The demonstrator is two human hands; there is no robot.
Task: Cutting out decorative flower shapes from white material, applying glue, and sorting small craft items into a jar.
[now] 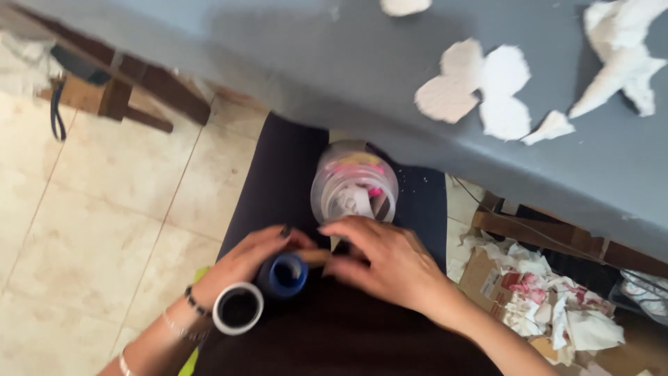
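The person sits with the lap covered by dark cloth, and both hands meet over it, just under the edge of the grey worktop (334,63). The left hand (243,261) is curled around a small blue cup (285,275), which lies tilted so its open mouth faces up toward the camera; the inside looks dark blue and the rim is a little lighter. The fingers of this hand are bent closely on the cup, with dark nail polish showing on one fingertip. Beside the wrist, which wears a dark bead bracelet, sits a white-rimmed round cup (238,308) with a black inside; I cannot tell if the hand touches it. The right hand (390,261) lies palm down, its fingers narrow and pinched on a thin tan stick-like piece (314,257) that goes between the two hands, next to the blue cup. Just beyond the hands, on the lap, stands a clear plastic jar (353,182) with pink, yellow and white things inside, blurred. On the worktop lie torn white paper pieces (480,87). On the right, below the worktop, a cardboard box (550,306) holds crumpled paper. The floor (90,230) is of pale tiles.
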